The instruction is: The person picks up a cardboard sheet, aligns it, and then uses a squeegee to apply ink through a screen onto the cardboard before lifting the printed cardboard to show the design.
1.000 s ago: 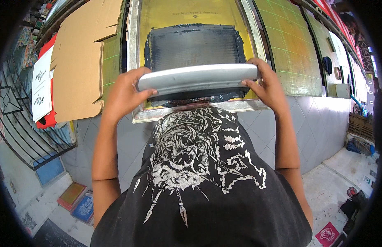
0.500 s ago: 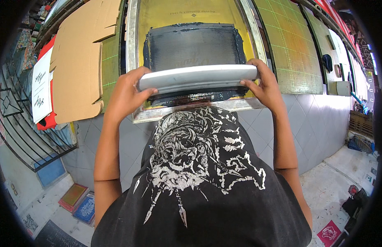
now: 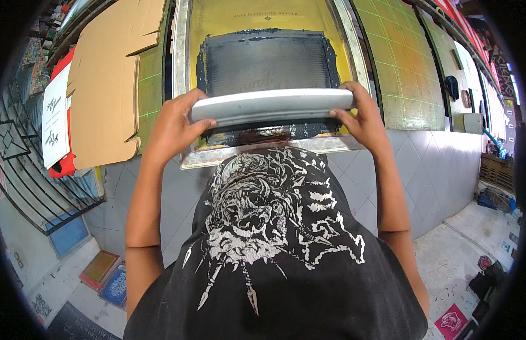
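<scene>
A long silver squeegee (image 3: 272,104) lies crosswise over a screen printing frame (image 3: 182,62). My left hand (image 3: 180,124) is closed on its left end, thumb toward me and fingers over the far side. At the opposite end my right hand (image 3: 362,120) grips it the same way. Beyond the squeegee, a sheet of black ink (image 3: 265,59) covers much of the yellow mesh (image 3: 246,20), with thick dark edges. More wet, glossy black ink (image 3: 263,134) shows between the squeegee and the frame's near bar. The squeegee's lower edge is hidden from view.
To the left, flattened cardboard (image 3: 107,85) lies beside a white printed sheet (image 3: 56,124) and red cloth. A green gridded board (image 3: 399,62) is on the right. A black metal railing (image 3: 36,181) stands at far left. Small framed screens (image 3: 99,269) rest on the floor below.
The view has shifted very slightly. Both hands keep their hold on the squeegee, which stays in nearly the same place over the frame.
</scene>
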`<act>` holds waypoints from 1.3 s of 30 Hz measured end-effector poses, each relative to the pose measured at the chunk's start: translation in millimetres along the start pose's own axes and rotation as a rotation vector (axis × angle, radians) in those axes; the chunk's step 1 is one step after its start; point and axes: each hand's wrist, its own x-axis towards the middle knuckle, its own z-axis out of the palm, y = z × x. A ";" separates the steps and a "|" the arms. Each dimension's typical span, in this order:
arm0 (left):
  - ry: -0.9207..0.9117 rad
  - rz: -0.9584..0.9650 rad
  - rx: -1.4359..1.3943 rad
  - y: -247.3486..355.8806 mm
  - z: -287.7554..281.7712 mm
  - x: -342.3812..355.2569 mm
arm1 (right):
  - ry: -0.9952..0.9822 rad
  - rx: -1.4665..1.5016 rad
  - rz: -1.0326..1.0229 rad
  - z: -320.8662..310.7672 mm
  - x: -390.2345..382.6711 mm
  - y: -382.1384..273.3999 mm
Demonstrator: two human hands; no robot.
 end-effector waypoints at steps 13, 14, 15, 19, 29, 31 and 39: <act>0.025 0.005 -0.005 -8.6 7.1 2.0 | -0.014 0.032 0.006 3.0 5.2 7.1; 0.001 -0.024 -0.054 -3.7 6.0 -2.3 | -0.044 0.058 0.053 0.3 1.6 3.3; -0.008 -0.017 -0.037 0.0 6.2 -5.0 | -0.043 0.060 0.074 -3.4 -4.5 -1.7; -0.012 0.016 -0.041 2.0 10.7 -16.2 | -0.041 0.068 0.095 0.1 -21.8 -4.6; -0.031 -0.026 -0.028 -26.2 -2.9 51.7 | -0.061 -0.006 0.035 -1.3 49.0 27.8; 0.031 0.024 0.010 -38.7 -8.7 76.0 | -0.010 0.002 -0.033 -0.6 73.4 43.2; 0.103 0.132 0.088 -60.1 -34.6 165.1 | 0.045 0.006 -0.146 -9.2 170.5 77.2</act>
